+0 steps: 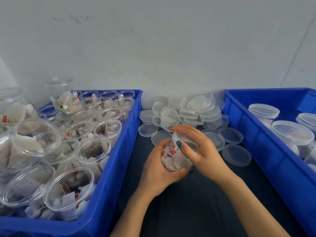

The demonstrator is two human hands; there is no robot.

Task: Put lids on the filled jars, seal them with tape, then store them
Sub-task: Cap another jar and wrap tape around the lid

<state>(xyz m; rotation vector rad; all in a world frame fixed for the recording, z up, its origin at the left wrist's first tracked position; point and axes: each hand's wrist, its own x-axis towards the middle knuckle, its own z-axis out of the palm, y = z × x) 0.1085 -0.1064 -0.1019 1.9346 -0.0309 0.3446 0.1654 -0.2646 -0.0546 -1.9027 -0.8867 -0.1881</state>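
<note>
Clear plastic jar (172,162) lies tilted in the grip of the left hand (153,171), mouth toward one o'clock, where the right hand (203,151) pinches a lid (187,141) onto it above the worktop (188,211).

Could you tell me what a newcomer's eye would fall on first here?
The two hands at centre: the left hand grips a filled jar while the right hand holds a lid on its mouth. Then the left blue bin crowded with open jars, and the heap of clear lids behind the hands.
</note>
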